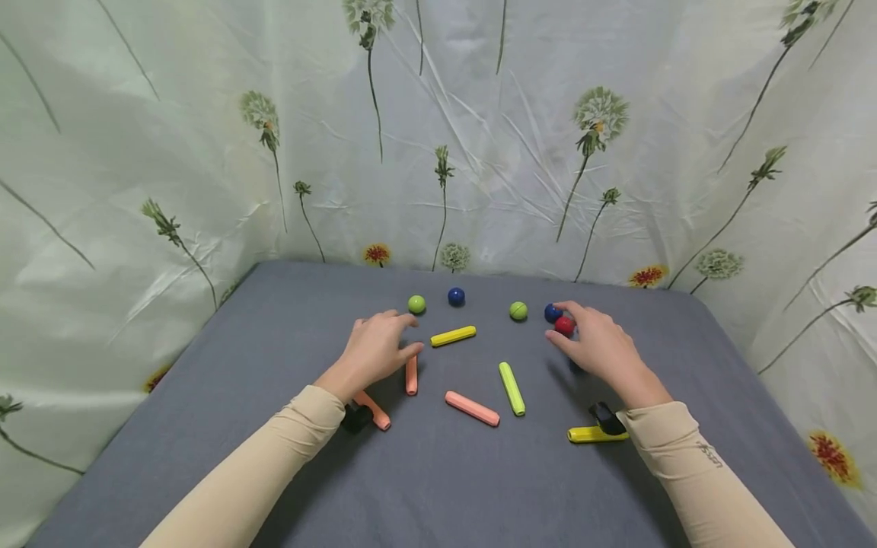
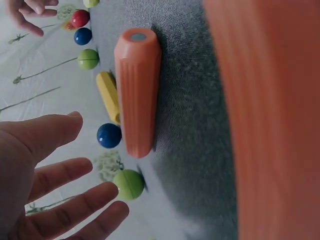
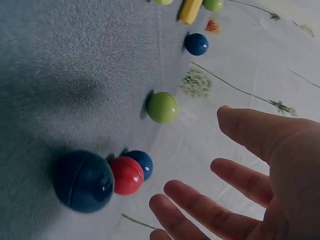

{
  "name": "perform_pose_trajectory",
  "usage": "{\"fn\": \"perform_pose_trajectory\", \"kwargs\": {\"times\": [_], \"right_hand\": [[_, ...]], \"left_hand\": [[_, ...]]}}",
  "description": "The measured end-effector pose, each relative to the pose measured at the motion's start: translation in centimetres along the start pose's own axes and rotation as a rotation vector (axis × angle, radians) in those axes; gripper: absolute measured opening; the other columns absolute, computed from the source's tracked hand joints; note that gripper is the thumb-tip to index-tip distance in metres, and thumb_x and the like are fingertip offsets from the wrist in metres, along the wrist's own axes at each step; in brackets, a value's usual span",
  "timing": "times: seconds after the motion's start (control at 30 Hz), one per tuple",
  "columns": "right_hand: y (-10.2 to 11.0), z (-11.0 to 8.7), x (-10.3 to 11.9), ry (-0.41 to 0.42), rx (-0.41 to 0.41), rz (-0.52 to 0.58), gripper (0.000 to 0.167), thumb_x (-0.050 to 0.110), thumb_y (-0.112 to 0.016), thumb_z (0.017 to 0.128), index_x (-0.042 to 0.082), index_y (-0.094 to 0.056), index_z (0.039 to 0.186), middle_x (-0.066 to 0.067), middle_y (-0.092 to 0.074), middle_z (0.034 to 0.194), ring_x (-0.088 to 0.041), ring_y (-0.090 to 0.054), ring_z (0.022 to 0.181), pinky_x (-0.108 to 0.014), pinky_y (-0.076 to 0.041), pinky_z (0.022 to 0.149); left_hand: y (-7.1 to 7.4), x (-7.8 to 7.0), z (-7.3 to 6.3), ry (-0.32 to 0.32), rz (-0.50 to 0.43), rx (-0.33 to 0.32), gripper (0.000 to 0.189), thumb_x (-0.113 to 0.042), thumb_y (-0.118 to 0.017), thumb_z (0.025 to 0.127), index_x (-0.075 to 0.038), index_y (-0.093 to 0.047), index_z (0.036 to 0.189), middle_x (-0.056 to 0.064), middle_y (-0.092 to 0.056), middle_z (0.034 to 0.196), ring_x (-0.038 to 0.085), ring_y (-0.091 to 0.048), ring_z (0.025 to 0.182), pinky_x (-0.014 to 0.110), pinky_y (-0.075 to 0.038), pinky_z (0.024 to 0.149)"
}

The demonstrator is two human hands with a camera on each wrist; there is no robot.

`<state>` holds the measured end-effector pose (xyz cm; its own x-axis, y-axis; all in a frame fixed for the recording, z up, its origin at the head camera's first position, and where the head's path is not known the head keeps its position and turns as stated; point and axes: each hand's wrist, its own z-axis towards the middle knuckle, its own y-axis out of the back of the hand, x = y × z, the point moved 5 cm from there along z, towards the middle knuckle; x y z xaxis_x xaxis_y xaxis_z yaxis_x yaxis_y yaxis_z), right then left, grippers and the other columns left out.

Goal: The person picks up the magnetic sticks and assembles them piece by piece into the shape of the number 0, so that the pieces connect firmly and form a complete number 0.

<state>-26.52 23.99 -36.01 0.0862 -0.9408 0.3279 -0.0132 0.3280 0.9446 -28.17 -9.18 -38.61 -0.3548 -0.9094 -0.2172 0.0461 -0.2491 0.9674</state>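
Note:
My left hand [image 1: 375, 346] hovers with loosely spread fingers and nothing in its grasp. Below it lies a ridged orange stick [image 1: 411, 378], standing out large in the left wrist view [image 2: 137, 95]. A second orange stick [image 1: 378, 415] is partly hidden by the left wrist. Over on the right, my right hand [image 1: 603, 342] is held above the table, thumb and fingers apart. A red ball [image 1: 565, 326] shows between them in the head view, beside a blue ball [image 1: 553, 313]. In the right wrist view, a dark blue ball [image 3: 84, 181] sits nearer, beside the red one.
Toward the back are a green ball [image 1: 416, 304], a blue ball [image 1: 456, 297] and another green ball [image 1: 518, 310]. A yellow stick [image 1: 453, 336], lime stick [image 1: 511, 389] and orange stick [image 1: 473, 409] lie mid-table. Another yellow stick [image 1: 582, 434] is by the right wrist. Flowered cloth [image 1: 479, 152] hangs behind.

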Motion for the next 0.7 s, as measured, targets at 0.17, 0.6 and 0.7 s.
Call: {"fn": "perform_pose_trajectory", "kwargs": {"times": [0.17,0.6,0.7], "right_hand": [[-0.9,2.3,0.7,0.006,0.048,0.028,0.059,0.039,-0.068,0.105,0.009,-0.054,0.155,-0.02,-0.07,0.12,-0.032,-0.066,0.095,-0.047,-0.054,0.073],[-2.4,6.2,1.9,0.033,0.1,0.037,0.054,0.029,-0.069,0.106,0.002,-0.056,0.152,-0.027,-0.073,0.123,-0.037,-0.073,0.098,-0.048,-0.058,0.078],[-2.7,6.9,2.1,0.034,0.1,0.033,0.052,0.025,-0.07,0.106,0.0,-0.057,0.15,-0.027,-0.074,0.12,-0.036,-0.074,0.099,-0.048,-0.059,0.08]], "left_hand": [[-0.7,-0.3,1.2,-0.013,-0.032,0.053,0.039,-0.036,-0.08,0.099,-0.016,-0.075,0.132,0.008,-0.075,0.123,0.027,-0.072,0.114,0.057,-0.056,0.095],[-1.6,-0.8,3.3,-0.039,-0.075,0.115,0.033,-0.032,-0.081,0.098,-0.016,-0.078,0.127,0.007,-0.078,0.119,0.025,-0.074,0.11,0.045,-0.061,0.086],[-1.7,-0.5,3.5,-0.029,-0.091,0.131,0.035,-0.032,-0.082,0.097,-0.016,-0.078,0.127,0.007,-0.079,0.118,0.025,-0.074,0.109,0.045,-0.061,0.087]]}}
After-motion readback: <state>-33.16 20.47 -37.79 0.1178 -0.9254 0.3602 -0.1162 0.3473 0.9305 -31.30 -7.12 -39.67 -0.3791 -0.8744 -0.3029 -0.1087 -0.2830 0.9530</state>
